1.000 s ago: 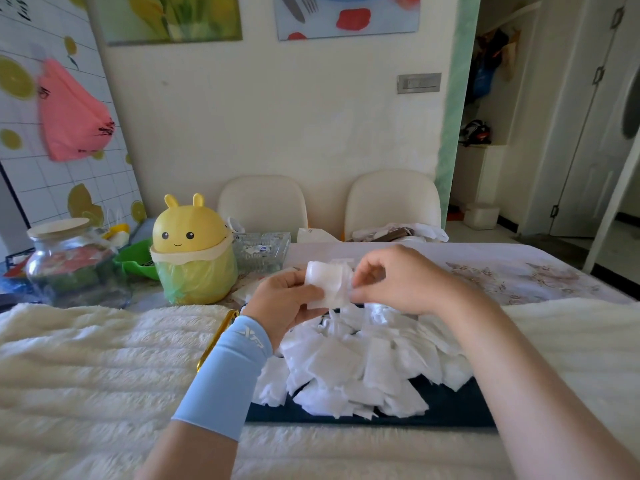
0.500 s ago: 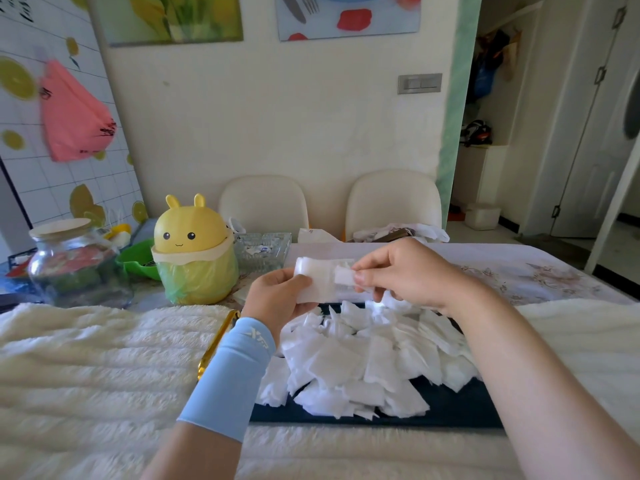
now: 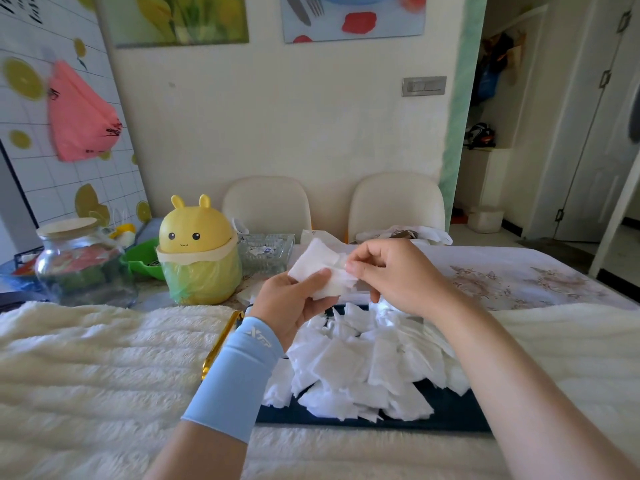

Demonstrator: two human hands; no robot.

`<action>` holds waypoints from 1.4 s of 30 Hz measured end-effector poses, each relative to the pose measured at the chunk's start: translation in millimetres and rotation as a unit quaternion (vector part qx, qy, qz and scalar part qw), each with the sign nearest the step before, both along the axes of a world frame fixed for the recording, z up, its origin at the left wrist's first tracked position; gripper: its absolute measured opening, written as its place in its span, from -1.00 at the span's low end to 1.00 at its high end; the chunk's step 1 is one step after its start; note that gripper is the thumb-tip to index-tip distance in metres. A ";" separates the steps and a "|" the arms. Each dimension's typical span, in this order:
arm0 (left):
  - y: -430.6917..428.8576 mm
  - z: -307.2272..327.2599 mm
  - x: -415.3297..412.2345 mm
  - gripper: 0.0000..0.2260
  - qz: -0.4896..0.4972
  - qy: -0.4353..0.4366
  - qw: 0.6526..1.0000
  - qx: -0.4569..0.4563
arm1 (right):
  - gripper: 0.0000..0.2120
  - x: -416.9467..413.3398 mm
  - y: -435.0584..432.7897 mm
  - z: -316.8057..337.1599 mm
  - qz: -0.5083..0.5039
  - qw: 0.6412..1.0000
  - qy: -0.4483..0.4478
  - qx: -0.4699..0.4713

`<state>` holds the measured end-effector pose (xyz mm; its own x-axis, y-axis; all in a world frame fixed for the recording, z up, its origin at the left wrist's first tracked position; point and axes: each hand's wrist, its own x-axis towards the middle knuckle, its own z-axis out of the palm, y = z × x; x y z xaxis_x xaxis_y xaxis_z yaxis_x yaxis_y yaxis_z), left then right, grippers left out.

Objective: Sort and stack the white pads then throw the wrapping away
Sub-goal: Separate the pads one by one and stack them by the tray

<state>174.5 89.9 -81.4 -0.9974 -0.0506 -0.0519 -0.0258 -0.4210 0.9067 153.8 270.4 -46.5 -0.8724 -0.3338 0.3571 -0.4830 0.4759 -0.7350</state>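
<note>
Above the far edge of the dark blue tray [image 3: 450, 419], the left hand [image 3: 294, 308] grips a small bundle of white pads [image 3: 320, 270], thumb laid across its face and fingers curled behind. The right hand [image 3: 393, 277] pinches the bundle's right edge between thumb and forefinger, as if squaring a pad onto it or peeling one off; which of the two I cannot tell. Below them a loose heap of white pads [image 3: 360, 365] covers most of the tray, lying at all angles and overlapping, and no tidy stack is set down anywhere in view. From that I judge the sorting to be at an early stage: only the few pads in hand are gathered, and the bulk is left to be picked up, aligned and piled. Something glossy shows just under the right hand at the heap's far side; it may be wrapping, but it is too unclear to say. The yellow bunny-eared bin [image 3: 197, 237], lined with a green bag, stands on the table to the left, beyond the cream fleecy blanket [image 3: 86, 368]. It is close enough to take the wrapping, a step that looks not yet done.
</note>
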 end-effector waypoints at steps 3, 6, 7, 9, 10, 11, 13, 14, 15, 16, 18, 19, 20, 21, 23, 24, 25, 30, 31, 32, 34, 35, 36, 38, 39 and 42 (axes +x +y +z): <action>-2.4 -0.2 -1.8 -0.70 0.002 -0.008 1.000 0.014 | -0.88 2.8 4.4 2.7 0.031 0.999 -0.007 -0.007; -3.2 1.0 -1.1 -0.72 -0.009 -0.010 1.000 0.015 | -0.94 0.3 5.7 0.8 0.006 1.000 0.026 0.009; -3.1 1.4 -0.6 -0.72 -0.014 -0.011 1.000 0.017 | -0.97 -1.7 5.4 -0.6 -0.005 0.999 0.036 0.008; -3.1 2.1 0.8 -0.67 -0.028 -0.008 0.999 0.018 | -0.98 -4.1 4.2 -2.0 -0.017 0.999 0.039 -0.010; -3.3 2.2 1.5 -0.63 -0.033 -0.003 0.999 0.019 | -0.96 -4.7 4.4 -1.8 -0.021 0.999 0.031 -0.029; -3.5 1.9 1.5 -0.59 -0.034 0.000 0.999 0.019 | -0.94 -5.3 5.1 -1.1 -0.023 0.998 0.020 -0.050; -3.4 1.3 0.9 -0.57 -0.030 0.003 0.999 0.024 | -0.90 -4.1 5.7 1.5 -0.014 0.996 -0.005 -0.084; -3.3 0.8 0.7 -0.59 -0.026 0.004 0.999 0.025 | -0.89 -3.5 5.4 2.2 -0.008 0.996 -0.017 -0.092; -3.0 0.5 0.1 -0.63 -0.021 0.004 0.999 0.024 | -0.89 -3.4 4.3 1.7 -0.003 0.995 -0.025 -0.099; -2.8 0.0 -0.6 -0.66 -0.015 0.003 1.000 0.021 | -0.91 -4.0 3.2 0.6 0.001 0.994 -0.030 -0.109; -2.6 -1.1 -1.7 -0.70 -0.012 -0.001 1.000 0.017 | -0.95 -6.3 2.0 -2.1 0.002 0.991 -0.034 -0.126; -2.8 -1.6 -2.4 -0.69 -0.012 -0.003 1.000 0.019 | -0.95 -7.2 2.2 -2.7 0.000 0.992 -0.033 -0.119; -3.1 -1.5 -2.7 -0.68 -0.012 -0.006 1.000 0.022 | -0.92 -7.9 3.0 -3.5 -0.001 0.994 -0.035 -0.102; -3.8 -1.6 -3.2 -0.68 -0.011 -0.009 1.000 0.025 | -0.88 -7.8 3.7 -3.6 0.003 0.996 -0.038 -0.078; -4.8 -1.5 -2.7 -0.69 -0.004 -0.020 0.999 0.031 | -0.92 -7.7 6.5 -3.3 0.003 0.999 -0.038 -0.030; -5.4 -1.5 -2.5 -0.70 0.002 -0.026 0.999 0.034 | -0.95 -8.0 8.3 -3.1 -0.009 0.999 -0.032 -0.016; -5.9 -1.7 -2.4 -0.71 0.010 -0.030 0.999 0.031 | -0.92 -9.0 9.8 -3.4 -0.030 0.999 -0.017 -0.014; -7.8 -3.2 0.3 -0.75 0.030 -0.024 0.988 -0.149 | -0.94 -10.1 10.3 3.4 -0.035 0.994 -0.007 -0.102; -6.8 -2.1 2.1 -0.76 0.017 -0.017 0.983 -0.184 | -0.93 -8.2 6.9 4.1 -0.002 0.994 -0.028 -0.103; -5.1 -0.2 4.7 -0.79 0.002 -0.009 0.978 -0.208 | -0.95 -6.2 3.3 3.1 0.025 0.994 -0.042 -0.095; -2.2 4.0 8.7 -0.83 -0.027 0.008 0.972 -0.233 | -0.98 -3.3 -3.5 -1.5 0.038 0.996 -0.048 -0.069; -1.8 5.5 10.1 -0.85 -0.045 0.016 0.971 -0.234 | -0.97 -2.8 -5.7 -4.2 0.031 0.997 -0.039 -0.059; -1.7 6.6 11.4 -0.84 -0.067 0.022 0.970 -0.231 | -0.96 -3.4 -6.8 -6.6 0.022 0.998 -0.027 -0.060; -3.7 6.3 12.0 -0.77 -0.107 0.028 0.967 -0.228 | -0.96 -6.1 -6.0 -8.2 -0.011 0.996 -0.004 -0.089; -4.8 5.7 11.5 -0.76 -0.116 0.028 0.965 -0.232 | -0.96 -7.6 -4.4 -7.8 -0.027 0.994 0.005 -0.104; -10.9 4.0 7.7 -0.73 -0.087 0.002 0.960 -0.265 | -0.95 -7.1 2.0 -1.1 -0.024 0.986 -0.031 -0.163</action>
<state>182.2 79.0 -77.4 -0.9932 0.0993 -0.0605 -0.0495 0.1095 0.9928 146.6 272.4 -47.6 -0.9075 -0.1679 0.3850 -0.4158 0.2299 -0.8799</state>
